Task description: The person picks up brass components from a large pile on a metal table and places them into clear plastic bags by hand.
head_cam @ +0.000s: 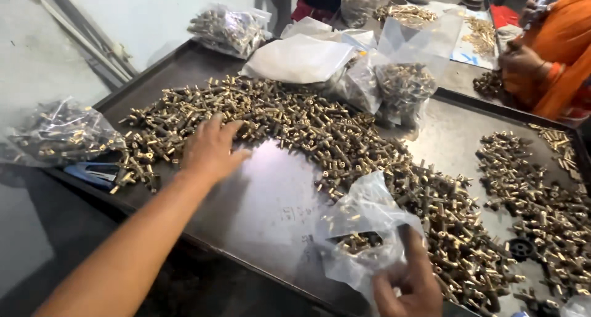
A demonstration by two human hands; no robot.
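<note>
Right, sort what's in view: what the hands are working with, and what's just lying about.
In use:
left hand on the brass fittings
right hand holding an open clear bag part-filled with fittings
metal tray

Lying about:
filled bags
white bag
bag off the tray
black ring

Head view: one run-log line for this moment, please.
left hand: flat on brass fittings | right hand: holds clear bag | metal tray
</note>
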